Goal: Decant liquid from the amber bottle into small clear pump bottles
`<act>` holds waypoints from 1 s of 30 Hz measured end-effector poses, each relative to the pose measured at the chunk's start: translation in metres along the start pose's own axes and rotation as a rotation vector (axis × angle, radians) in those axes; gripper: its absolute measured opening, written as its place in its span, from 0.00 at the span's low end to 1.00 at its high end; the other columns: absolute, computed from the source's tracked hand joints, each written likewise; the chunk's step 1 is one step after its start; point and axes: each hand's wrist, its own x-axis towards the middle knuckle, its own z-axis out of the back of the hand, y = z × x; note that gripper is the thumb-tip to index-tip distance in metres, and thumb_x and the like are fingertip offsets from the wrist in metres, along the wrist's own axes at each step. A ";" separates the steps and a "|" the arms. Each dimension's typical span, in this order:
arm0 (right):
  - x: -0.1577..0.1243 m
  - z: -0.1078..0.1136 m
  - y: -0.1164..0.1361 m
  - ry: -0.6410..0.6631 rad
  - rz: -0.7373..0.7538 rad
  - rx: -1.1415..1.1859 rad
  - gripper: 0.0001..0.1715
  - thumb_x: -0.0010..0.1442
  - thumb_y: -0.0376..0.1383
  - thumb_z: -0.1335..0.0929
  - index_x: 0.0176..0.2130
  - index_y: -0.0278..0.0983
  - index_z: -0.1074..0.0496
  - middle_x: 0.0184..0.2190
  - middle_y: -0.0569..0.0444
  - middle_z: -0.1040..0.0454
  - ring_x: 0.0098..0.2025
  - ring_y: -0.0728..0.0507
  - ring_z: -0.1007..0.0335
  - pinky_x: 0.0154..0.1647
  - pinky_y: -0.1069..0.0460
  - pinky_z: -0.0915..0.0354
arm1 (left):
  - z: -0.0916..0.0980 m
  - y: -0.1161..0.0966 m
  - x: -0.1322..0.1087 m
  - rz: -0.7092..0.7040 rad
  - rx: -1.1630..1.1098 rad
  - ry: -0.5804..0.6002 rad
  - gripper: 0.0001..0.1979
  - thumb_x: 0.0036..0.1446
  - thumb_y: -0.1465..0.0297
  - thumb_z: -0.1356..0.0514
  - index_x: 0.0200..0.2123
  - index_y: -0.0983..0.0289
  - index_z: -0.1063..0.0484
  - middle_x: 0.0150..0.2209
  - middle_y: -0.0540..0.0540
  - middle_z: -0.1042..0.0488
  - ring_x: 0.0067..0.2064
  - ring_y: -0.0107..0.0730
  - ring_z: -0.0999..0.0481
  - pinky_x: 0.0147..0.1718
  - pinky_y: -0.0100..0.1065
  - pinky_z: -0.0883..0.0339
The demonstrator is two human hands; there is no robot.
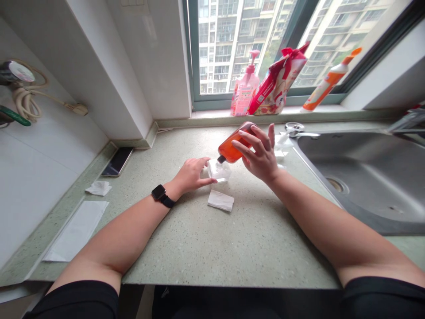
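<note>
Tilted with its dark neck pointing down to the left, an orange-red bottle (pixel 234 145) is held in my right hand (pixel 260 153). Its neck meets the mouth of a clear, squat container (pixel 219 172) standing on the counter. My left hand (pixel 192 174), with a black watch on the wrist, holds that clear container from the left between thumb and fingers. A folded white tissue (pixel 221 200) lies just in front of the container. Whether liquid is flowing cannot be made out.
A steel sink (pixel 365 177) is at the right, with a clear pump top (pixel 294 128) by its left corner. Left lie a phone (pixel 117 161), a crumpled tissue (pixel 98 188) and a white sheet (pixel 78 230). Bottles and a red bag (pixel 280 82) line the sill.
</note>
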 end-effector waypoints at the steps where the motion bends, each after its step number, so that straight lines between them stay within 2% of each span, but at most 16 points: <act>1: 0.000 0.001 0.000 0.000 0.007 -0.004 0.56 0.67 0.27 0.29 0.75 0.73 0.52 0.68 0.61 0.27 0.74 0.30 0.37 0.79 0.18 0.58 | 0.000 0.000 0.000 -0.002 0.001 0.000 0.37 0.61 0.46 0.29 0.64 0.61 0.32 0.49 0.61 0.18 0.51 0.52 0.18 0.56 0.54 0.29; 6: 0.001 0.001 -0.001 -0.010 0.036 -0.023 0.54 0.66 0.28 0.29 0.75 0.70 0.49 0.67 0.59 0.26 0.75 0.32 0.38 0.79 0.19 0.58 | 0.000 0.000 0.000 -0.002 0.010 0.007 0.39 0.61 0.45 0.30 0.66 0.61 0.32 0.52 0.62 0.18 0.52 0.52 0.18 0.57 0.54 0.29; 13: 0.001 0.002 -0.003 0.074 0.004 -0.057 0.51 0.65 0.28 0.29 0.73 0.69 0.44 0.66 0.58 0.26 0.73 0.30 0.35 0.78 0.17 0.56 | 0.000 -0.001 0.001 0.005 0.012 0.016 0.39 0.62 0.44 0.31 0.67 0.61 0.33 0.53 0.63 0.18 0.53 0.52 0.19 0.57 0.54 0.30; 23: 0.007 0.011 -0.005 0.135 0.023 -0.040 0.54 0.65 0.27 0.28 0.74 0.70 0.46 0.67 0.59 0.26 0.73 0.30 0.35 0.79 0.18 0.59 | 0.000 -0.001 0.001 0.008 0.000 0.016 0.38 0.62 0.46 0.30 0.66 0.60 0.32 0.53 0.63 0.18 0.53 0.52 0.18 0.58 0.54 0.31; 30: 0.011 0.014 -0.004 0.105 0.054 -0.045 0.47 0.67 0.28 0.29 0.72 0.68 0.41 0.66 0.58 0.25 0.72 0.32 0.35 0.79 0.18 0.57 | 0.001 -0.002 0.001 0.010 0.002 0.022 0.38 0.62 0.46 0.30 0.65 0.62 0.32 0.52 0.63 0.18 0.52 0.53 0.19 0.57 0.54 0.30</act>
